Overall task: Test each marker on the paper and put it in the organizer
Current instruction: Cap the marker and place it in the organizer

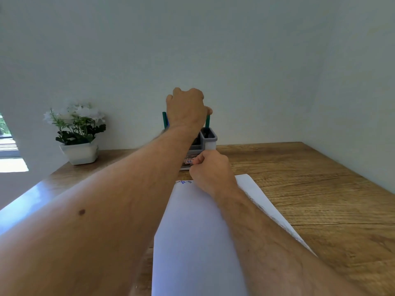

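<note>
A grey and white organizer (210,139) stands at the back of the wooden table. My left hand (186,108) reaches over it and pinches the top of a green marker (207,121), which stands upright in the right compartment. Another green marker (164,121) sticks up on the organizer's left side, with a bit of blue beside it. My right hand (210,169) is curled against the organizer's lower front, thumb by a small label (189,161); what its fingers enclose is hidden. A white paper (201,231) lies under my right forearm, with blue scribbles (184,182) at its far edge.
A white pot of white flowers (78,153) stands at the table's back left corner. A plain wall rises right behind the organizer. Bare wooden table (310,189) stretches to the right of the paper. My left forearm covers the table's left side.
</note>
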